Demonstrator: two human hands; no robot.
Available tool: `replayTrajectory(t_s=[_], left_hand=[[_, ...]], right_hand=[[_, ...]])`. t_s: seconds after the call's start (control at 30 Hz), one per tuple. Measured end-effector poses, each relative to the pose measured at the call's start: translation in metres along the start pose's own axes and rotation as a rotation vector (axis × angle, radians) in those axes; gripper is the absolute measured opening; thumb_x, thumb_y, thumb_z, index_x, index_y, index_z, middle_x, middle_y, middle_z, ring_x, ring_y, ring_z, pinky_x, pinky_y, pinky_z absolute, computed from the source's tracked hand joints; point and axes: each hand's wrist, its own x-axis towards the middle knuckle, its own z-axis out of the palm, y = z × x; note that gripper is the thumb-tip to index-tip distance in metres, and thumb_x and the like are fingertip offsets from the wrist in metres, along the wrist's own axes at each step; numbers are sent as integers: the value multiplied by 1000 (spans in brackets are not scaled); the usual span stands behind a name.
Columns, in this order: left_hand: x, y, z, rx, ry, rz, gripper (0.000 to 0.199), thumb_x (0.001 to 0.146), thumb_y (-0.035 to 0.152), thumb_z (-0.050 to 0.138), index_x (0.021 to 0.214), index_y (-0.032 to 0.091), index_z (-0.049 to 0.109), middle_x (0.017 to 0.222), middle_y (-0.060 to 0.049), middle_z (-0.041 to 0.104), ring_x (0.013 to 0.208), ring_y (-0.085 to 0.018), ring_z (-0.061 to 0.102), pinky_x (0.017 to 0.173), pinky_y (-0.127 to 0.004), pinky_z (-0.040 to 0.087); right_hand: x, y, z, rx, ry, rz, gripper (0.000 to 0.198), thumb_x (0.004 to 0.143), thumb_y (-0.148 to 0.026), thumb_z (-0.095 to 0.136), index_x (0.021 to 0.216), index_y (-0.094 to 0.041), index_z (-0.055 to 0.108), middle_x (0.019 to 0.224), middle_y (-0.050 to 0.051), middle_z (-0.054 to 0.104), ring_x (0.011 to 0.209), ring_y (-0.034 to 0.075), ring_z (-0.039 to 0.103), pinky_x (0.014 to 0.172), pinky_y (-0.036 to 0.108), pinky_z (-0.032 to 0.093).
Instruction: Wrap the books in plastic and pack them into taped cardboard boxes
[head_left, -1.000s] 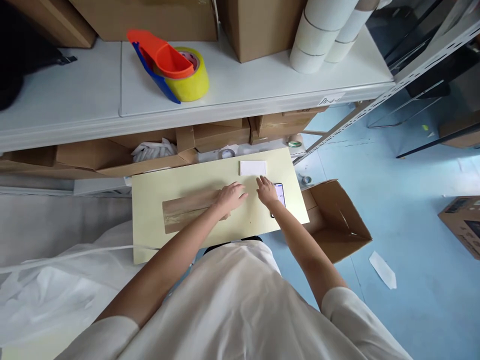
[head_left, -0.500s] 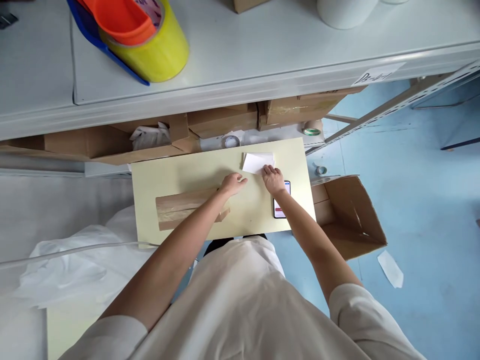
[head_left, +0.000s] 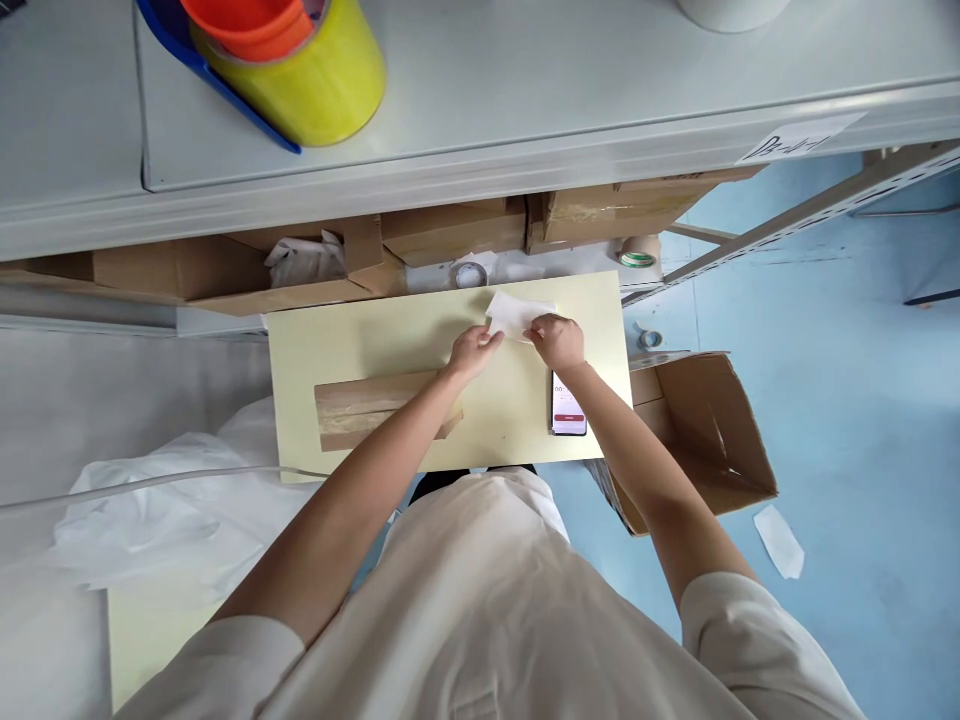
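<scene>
A thin, white paper slip (head_left: 513, 312), matte and slightly buckled, is spanning the gap between the two hands, above a smooth, pale-yellow board (head_left: 517, 435). The right hand (head_left: 559, 340) is curling its fingers nearly closed and gripping the slip's right side between thumb and fingertips. The left hand (head_left: 474, 352) is half folding, its fingertips meeting the slip's lower left corner; whether they're pinching it, I can't tell. Just below the right hand, a flat, glossy phone (head_left: 568, 408) is glowing beside the wrist. Below and left of the left hand, a long, brown cardboard piece (head_left: 352, 410) is lying under shiny tape, partly hidden by the forearm.
</scene>
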Motion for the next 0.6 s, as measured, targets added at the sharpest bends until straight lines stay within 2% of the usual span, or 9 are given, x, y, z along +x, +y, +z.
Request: replayTrajectory(t_s=[0.07, 0.13, 0.23, 0.3, 0.37, 0.47, 0.53, 0.6], left_hand=[[3, 11, -4, -246, 7, -43, 48, 88, 56, 45, 113, 19, 61, 120, -11, 66, 98, -20, 67, 80, -32, 53], [6, 23, -10, -373, 0, -45, 49, 87, 57, 43, 114, 20, 60, 117, -10, 67, 94, -19, 68, 75, -32, 54], [8, 35, -26, -214, 77, 106, 36, 79, 42, 60, 103, 16, 66, 103, -10, 71, 91, -21, 67, 77, -32, 54], [6, 36, -39, -50, 128, 259, 29, 75, 32, 63, 97, 14, 68, 98, -9, 72, 89, -21, 66, 82, -33, 52], [3, 35, -54, 43, 122, 374, 28, 77, 30, 60, 99, 13, 67, 98, -9, 72, 89, -21, 66, 83, -32, 51], [-7, 36, -76, 144, 130, 409, 29, 82, 32, 55, 102, 13, 66, 97, -9, 71, 88, -21, 65, 82, -31, 51], [-17, 41, -85, 260, 244, 404, 30, 84, 32, 54, 107, 14, 64, 102, -11, 69, 97, -25, 64, 88, -35, 49], [-29, 51, -88, 407, 368, 442, 37, 83, 30, 57, 118, 17, 59, 118, -13, 64, 116, -30, 55, 101, -43, 40]], right_hand=[[-3, -4, -3, 99, 81, -62, 23, 91, -24, 49, 89, -19, 71, 111, 9, 71, 97, 24, 65, 85, 37, 46], [-9, -8, -5, 157, 119, -157, 29, 95, -20, 41, 94, -19, 70, 123, 9, 66, 113, 23, 59, 97, 39, 42], [-13, -12, -10, 259, 162, -233, 29, 95, -33, 46, 109, -17, 66, 137, 13, 54, 130, 26, 45, 106, 43, 36], [-10, -11, -13, 371, 217, -219, 49, 88, -51, 55, 123, -16, 58, 146, 16, 43, 136, 30, 36, 107, 46, 35], [0, -8, -16, 520, 213, -210, 66, 83, -62, 55, 130, -16, 51, 145, 17, 41, 135, 30, 38, 106, 47, 37], [18, -3, -18, 727, 43, -295, 61, 83, -67, 51, 118, -18, 60, 130, 14, 55, 121, 26, 53, 101, 42, 43], [27, -3, -20, 790, -52, -347, 55, 83, -67, 51, 105, -18, 65, 118, 13, 62, 109, 23, 60, 96, 39, 46], [32, -6, -23, 775, -95, -389, 53, 84, -66, 50, 96, -18, 68, 107, 11, 66, 100, 22, 63, 90, 37, 48]])
